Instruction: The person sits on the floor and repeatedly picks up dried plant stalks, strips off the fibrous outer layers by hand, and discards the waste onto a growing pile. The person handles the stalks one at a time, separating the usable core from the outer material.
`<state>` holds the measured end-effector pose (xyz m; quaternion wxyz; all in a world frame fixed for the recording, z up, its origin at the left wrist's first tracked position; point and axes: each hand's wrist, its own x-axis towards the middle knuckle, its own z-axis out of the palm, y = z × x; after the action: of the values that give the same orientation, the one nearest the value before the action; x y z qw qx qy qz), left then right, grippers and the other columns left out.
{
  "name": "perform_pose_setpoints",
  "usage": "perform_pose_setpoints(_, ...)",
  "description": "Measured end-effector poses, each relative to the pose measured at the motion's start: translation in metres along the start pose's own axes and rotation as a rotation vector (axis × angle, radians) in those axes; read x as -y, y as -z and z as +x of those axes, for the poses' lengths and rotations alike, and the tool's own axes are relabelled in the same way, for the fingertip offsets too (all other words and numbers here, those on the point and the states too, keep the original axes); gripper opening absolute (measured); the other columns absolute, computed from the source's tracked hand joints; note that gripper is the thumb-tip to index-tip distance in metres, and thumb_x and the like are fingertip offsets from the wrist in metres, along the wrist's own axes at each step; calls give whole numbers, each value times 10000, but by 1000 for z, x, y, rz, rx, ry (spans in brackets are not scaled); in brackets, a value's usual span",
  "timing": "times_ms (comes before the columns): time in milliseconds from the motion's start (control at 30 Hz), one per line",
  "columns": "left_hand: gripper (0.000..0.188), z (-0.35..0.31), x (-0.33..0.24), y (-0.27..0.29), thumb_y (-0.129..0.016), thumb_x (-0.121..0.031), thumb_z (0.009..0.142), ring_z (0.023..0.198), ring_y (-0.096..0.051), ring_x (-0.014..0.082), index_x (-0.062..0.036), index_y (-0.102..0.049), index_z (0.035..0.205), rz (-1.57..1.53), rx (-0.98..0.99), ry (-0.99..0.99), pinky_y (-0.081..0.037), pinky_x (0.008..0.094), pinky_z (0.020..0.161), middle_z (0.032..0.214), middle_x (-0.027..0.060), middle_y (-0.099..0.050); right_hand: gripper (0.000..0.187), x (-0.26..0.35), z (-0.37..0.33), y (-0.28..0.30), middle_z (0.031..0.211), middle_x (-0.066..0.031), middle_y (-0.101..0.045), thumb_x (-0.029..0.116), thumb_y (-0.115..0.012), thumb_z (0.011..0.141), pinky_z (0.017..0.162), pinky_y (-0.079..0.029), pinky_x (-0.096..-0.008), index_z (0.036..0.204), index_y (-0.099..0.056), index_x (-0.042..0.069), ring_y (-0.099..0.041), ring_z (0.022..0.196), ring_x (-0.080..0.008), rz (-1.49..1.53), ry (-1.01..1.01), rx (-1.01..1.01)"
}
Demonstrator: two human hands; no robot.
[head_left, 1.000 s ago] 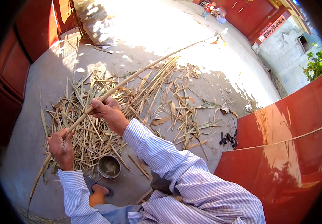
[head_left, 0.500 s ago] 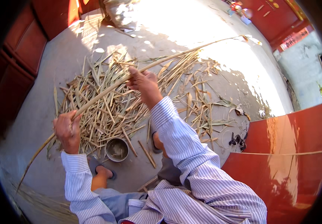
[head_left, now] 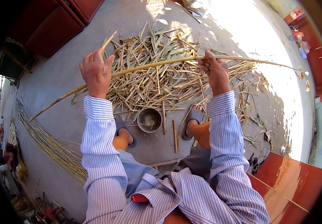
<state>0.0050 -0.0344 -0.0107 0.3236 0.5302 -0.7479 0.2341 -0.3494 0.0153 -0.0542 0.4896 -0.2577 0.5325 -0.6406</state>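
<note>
A long, thin reed stalk (head_left: 157, 64) stretches across in front of me, bowing gently, with its thin tail low on the left. My left hand (head_left: 97, 74) is closed around its left part. From that hand's fingertips a short pale strip of husk (head_left: 109, 40) sticks up. Farther along to the right, my right hand (head_left: 214, 69) pinches the stalk between thumb and fingers. Under the stalk spreads a heap of dry husks and leaves (head_left: 142, 89) on the floor. A round metal bowl (head_left: 149, 120) with some liquid in it stands between my feet.
Peeled-looking long stalks (head_left: 56, 149) lie bundled at my left. A few loose stalk pieces (head_left: 175, 136) rest beside the bowl. Red furniture (head_left: 52, 26) stands at the far left, and red panels (head_left: 280, 179) are at the lower right.
My view has swung to the left, and the stalk now lies more level. The hands are farther apart on it. A pale husk strip now shows at my left fingertips.
</note>
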Motion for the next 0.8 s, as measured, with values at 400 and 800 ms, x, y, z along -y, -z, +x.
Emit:
perform_pose_setpoints(400, 186, -35, 55, 2, -738, -254, 746, 701, -569, 228, -104, -630, 758, -134, 579, -4, -346, 372, 696, 702, 31, -631, 275, 21, 10, 9, 781, -119, -679, 267, -626, 938, 544, -531, -169, 914, -619, -7, -671, 688, -127, -33, 92, -89)
perform_pose_setpoints(800, 283, -29, -38, -10, -737, -328, 790, 662, -539, 225, -70, -688, 895, -699, 376, -17, -367, 365, 652, 698, 42, -618, 240, 4, -22, -33, 895, -131, -700, 208, -604, 950, 615, -583, -210, 1002, -621, -26, -701, 782, -171, 108, -4, 126)
